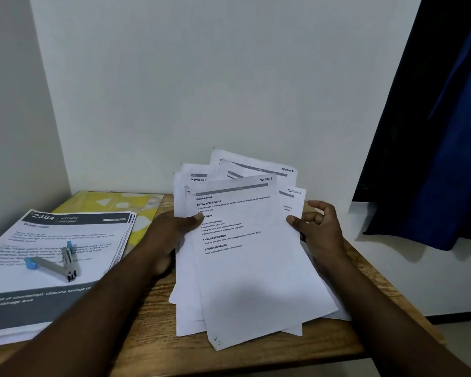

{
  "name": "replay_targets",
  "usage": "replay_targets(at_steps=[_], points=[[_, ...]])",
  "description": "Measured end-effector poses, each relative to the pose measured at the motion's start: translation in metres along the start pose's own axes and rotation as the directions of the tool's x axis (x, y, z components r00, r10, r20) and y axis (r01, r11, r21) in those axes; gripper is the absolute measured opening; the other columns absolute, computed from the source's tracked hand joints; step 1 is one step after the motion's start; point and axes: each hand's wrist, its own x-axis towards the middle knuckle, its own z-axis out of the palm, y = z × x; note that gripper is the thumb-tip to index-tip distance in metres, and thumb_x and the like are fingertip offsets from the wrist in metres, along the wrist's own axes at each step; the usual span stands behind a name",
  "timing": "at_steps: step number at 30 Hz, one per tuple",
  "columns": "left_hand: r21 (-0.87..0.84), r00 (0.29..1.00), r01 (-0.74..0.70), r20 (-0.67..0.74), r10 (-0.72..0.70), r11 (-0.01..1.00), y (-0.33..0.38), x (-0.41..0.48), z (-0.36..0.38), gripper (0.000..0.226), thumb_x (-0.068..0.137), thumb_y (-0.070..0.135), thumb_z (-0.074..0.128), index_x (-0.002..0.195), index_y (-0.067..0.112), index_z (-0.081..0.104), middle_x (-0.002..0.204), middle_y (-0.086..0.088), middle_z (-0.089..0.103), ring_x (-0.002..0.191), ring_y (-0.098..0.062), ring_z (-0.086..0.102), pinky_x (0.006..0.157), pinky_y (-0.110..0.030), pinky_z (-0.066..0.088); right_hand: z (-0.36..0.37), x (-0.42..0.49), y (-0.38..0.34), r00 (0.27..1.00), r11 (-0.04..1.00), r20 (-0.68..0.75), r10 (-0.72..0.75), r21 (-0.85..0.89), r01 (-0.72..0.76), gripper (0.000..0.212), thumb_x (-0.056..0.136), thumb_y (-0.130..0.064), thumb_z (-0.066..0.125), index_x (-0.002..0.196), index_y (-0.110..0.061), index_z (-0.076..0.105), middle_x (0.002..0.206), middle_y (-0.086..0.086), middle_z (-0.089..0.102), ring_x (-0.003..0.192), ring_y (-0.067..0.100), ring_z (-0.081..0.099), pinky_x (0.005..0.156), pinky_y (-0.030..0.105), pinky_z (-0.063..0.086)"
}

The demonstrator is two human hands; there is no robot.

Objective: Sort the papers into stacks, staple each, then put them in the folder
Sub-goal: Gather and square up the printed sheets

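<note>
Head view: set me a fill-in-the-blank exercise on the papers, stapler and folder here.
1. The stapler lies on the stack to the person's ____.
2. The folder under that stack is ____.
3. The left hand and right hand hold fanned papers; the top sheet is headed Organize ____.
Missing: left; yellow; Bread.

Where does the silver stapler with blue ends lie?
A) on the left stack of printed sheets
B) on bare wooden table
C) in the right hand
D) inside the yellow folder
A: the silver stapler with blue ends lies opened on the left stack of printed sheets; the left hand and right hand hold loose white papers.
</note>
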Motion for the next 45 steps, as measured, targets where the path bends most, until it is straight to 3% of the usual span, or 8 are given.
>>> replay_targets(at_steps=[4, 10, 13, 17, 20, 30, 41, 45], points=[[0.003, 1.0, 0.004, -0.013, -0.004, 1.0, 0.001, 0.0, 0.0, 0.029, 0.097, 0.01, 0.07, 0.126, 0.007, 0.073, 0.12, -0.013, 0.078, 0.109, -0.036, 0.076, 0.101, -0.052, 0.056, -0.003, 0.0, -0.001, 0.993, 0.991, 0.06, 0.106, 0.074, -0.11, 0.017, 0.089, 0.002, 0.078, 0.101, -0.007, 0.068, 0.104, 0.02, 0.079, 0.09, 0.034, 0.07, 0.091, 0.056, 0.055], [0.001, 0.996, -0.003, -0.093, 0.003, 1.0, 0.001, 0.01, -0.002, 0.025, 0.097, 0.009, 0.07, 0.122, 0.004, 0.074, 0.115, -0.014, 0.079, 0.104, -0.038, 0.077, 0.096, -0.052, 0.059, 0.004, 0.0, -0.004, 0.993, 0.997, 0.086, 0.081, -0.019, -0.079, 0.006, 0.104, -0.01, 0.062, 0.107, -0.013, 0.067, 0.096, 0.003, 0.079, 0.077, 0.019, 0.072, 0.071, 0.036, 0.058], [-0.004, 0.981, -0.004, -0.192, 0.003, 1.0, 0.0, 0.018, -0.01, 0.03, 0.096, 0.008, 0.073, 0.125, 0.003, 0.071, 0.115, -0.016, 0.079, 0.105, -0.04, 0.076, 0.099, -0.056, 0.058, 0.003, 0.005, -0.004, 0.996, 0.998, -0.083, 0.026, -0.061, -0.031, 0.004, 0.105, -0.017, 0.064, 0.103, -0.014, 0.066, 0.081, -0.007, 0.07, 0.067, 0.009, 0.063, 0.063, 0.027, 0.05], [-0.008, 0.942, -0.043, -0.333, 0.038, 0.999, 0.004, 0.021, -0.015, 0.018, 0.098, 0.001, 0.07, 0.115, 0.004, 0.072, 0.105, -0.013, 0.079, 0.092, -0.03, 0.077, 0.077, -0.038, 0.065, -0.022, 0.021, -0.007, 0.928, 0.986, -0.368, -0.052, -0.167, -0.011, 0.013, 0.104, -0.028, 0.064, 0.11, -0.016, 0.067, 0.102, 0.002, 0.071, 0.096, 0.023, 0.066, 0.084, 0.03, 0.049], [0.058, 0.902, -0.071, -0.422, 0.089, 0.996, 0.007, 0.024, -0.027, 0.019, 0.092, 0.011, 0.079, 0.109, 0.008, 0.074, 0.103, -0.012, 0.08, 0.096, -0.033, 0.076, 0.093, -0.047, 0.062, -0.051, 0.026, -0.014, 0.873, 0.971, -0.478, -0.099, -0.238, -0.021, 0.016, 0.105, -0.031, 0.063, 0.11, -0.016, 0.067, 0.103, 0.003, 0.069, 0.096, 0.022, 0.063, 0.086, 0.029, 0.045], [0.743, 0.695, 0.012, -0.487, 0.529, 0.669, 0.029, 0.018, -0.051, 0.025, 0.098, 0.026, 0.066, 0.109, 0.007, 0.078, 0.109, -0.025, 0.074, 0.103, -0.046, 0.068, 0.085, -0.045, 0.052, -0.074, 0.031, 0.001, 0.966, 0.716, -0.253, -0.048, -0.683, -0.143, 0.029, 0.093, -0.042, 0.074, 0.079, -0.016, 0.072, 0.08, 0.0, 0.073, 0.085, 0.03, 0.069, 0.078, 0.037, 0.053], [0.718, 0.454, 0.13, -0.657, 0.602, 0.684, 0.039, 0.01, -0.082, 0.034, 0.1, 0.028, 0.055, 0.116, 0.004, 0.074, 0.117, -0.027, 0.071, 0.111, -0.055, 0.062, 0.097, -0.055, 0.052, -0.05, 0.023, 0.0, 0.996, 0.654, -0.026, 0.08, -0.753, -0.072, 0.057, 0.088, -0.041, 0.079, 0.139, -0.022, 0.061, 0.135, 0.006, 0.067, 0.124, 0.029, 0.062, 0.101, 0.036, 0.049], [0.707, 0.458, 0.113, -0.661, 0.595, 0.698, 0.04, 0.01, -0.079, 0.034, 0.1, 0.028, 0.057, 0.117, 0.004, 0.074, 0.119, -0.027, 0.071, 0.113, -0.054, 0.061, 0.098, -0.055, 0.052, -0.053, 0.021, -0.002, 0.997, 0.597, -0.023, 0.073, -0.8, -0.062, 0.049, 0.087, -0.029, 0.08, 0.131, -0.017, 0.061, 0.126, 0.01, 0.07, 0.116, 0.031, 0.063, 0.093, 0.034, 0.049]])
